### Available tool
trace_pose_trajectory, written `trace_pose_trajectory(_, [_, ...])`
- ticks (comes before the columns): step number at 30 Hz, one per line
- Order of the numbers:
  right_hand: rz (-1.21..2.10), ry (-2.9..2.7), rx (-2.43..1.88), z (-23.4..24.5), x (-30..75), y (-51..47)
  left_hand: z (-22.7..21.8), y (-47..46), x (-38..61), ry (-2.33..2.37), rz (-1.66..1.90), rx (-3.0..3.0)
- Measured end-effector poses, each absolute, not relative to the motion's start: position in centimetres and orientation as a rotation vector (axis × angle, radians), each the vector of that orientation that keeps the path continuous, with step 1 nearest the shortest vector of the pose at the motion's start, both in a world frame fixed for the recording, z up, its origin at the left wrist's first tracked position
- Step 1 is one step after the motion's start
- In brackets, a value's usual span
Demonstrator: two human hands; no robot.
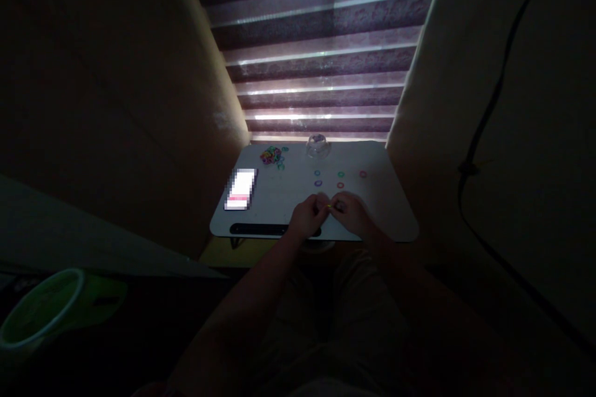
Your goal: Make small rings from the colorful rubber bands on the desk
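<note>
Reaching forward over the person's lap, both forearms run up to the near edge of a small white tabletop (386, 211). Low at the left, close to the camera and off the tabletop, sits a green bowl (44, 310) in deep shadow.

The left hand (308, 216) and the right hand (352, 212) rest on the tabletop near its front edge, knuckles up and fingers curled in. Their fingertips are pressed together at the middle, pinching a small yellow-green band (329, 206) between them. The light is too dim to tell which fingers grip it. Just under the left wrist, a long black slot (261, 229) runs along the front edge.

To the left of the hands, well apart from them, a lit phone (241, 189) lies flat on the tabletop.

Just beyond the hands, five small loops lie flat and apart from one another in two rows. The purple loop (318, 183) and the pink loop (339, 185) are nearer. The blue loop (317, 173), the green loop (341, 174) and the red loop (362, 173) are farther.

At the far edge, a pile of mixed coloured bands (270, 155) lies at the left, and a small clear glass bowl (318, 147) stands near it on the right. Behind the tabletop hang striped window blinds (321, 62) with thin lines of daylight. A dark cable (493, 93) runs down the wall at the right.
</note>
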State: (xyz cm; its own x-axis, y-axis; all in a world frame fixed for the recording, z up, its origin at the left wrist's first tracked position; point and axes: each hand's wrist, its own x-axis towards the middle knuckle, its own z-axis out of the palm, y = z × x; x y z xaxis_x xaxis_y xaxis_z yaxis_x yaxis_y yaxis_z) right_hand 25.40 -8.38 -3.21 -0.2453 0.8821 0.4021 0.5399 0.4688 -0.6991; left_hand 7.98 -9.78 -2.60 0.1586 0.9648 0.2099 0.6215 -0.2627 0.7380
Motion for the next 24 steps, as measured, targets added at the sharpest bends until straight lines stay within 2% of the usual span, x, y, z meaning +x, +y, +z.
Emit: trace_pose_trajectory(24, [0.525,-1.895,-1.175,-2.90,25.04,-8.99,-2.59,-10.03,8.02,1.549,0.871,2.087])
